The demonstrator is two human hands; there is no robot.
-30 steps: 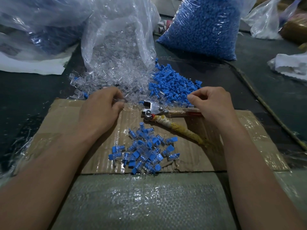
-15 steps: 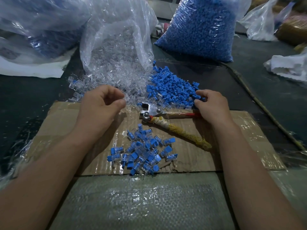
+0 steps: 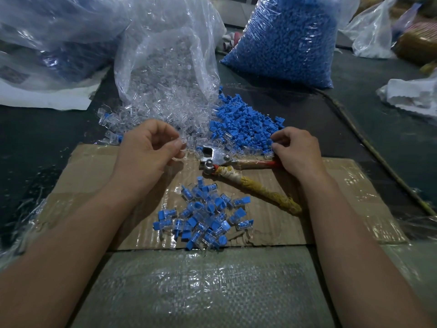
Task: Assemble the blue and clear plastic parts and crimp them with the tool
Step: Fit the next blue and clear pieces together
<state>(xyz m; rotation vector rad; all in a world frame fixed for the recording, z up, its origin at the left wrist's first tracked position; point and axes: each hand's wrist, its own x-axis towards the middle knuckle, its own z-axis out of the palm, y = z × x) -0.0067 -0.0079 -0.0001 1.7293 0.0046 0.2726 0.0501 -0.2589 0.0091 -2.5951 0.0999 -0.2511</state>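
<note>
My left hand (image 3: 146,150) hovers at the edge of the heap of clear plastic parts (image 3: 151,114) and pinches a clear part (image 3: 180,143) between thumb and fingertips. My right hand (image 3: 296,150) sits at the right edge of the loose blue parts (image 3: 243,129), its curled fingertips closing on a blue part (image 3: 272,145). The crimping tool (image 3: 220,159) lies between my hands on the cardboard (image 3: 82,181), untouched, with one red handle and one yellow-wrapped handle. A pile of assembled blue-and-clear pieces (image 3: 203,216) lies nearer to me.
A torn clear bag (image 3: 165,55) spills the clear parts at the back. A full bag of blue parts (image 3: 283,39) stands behind the right. More plastic bags lie far left and far right. A woven plastic sheet (image 3: 201,287) covers the near surface.
My right hand has reached forward from beside the tool's red handle into the blue pile. My left hand has drawn back slightly from the clear heap with a clear part.
</note>
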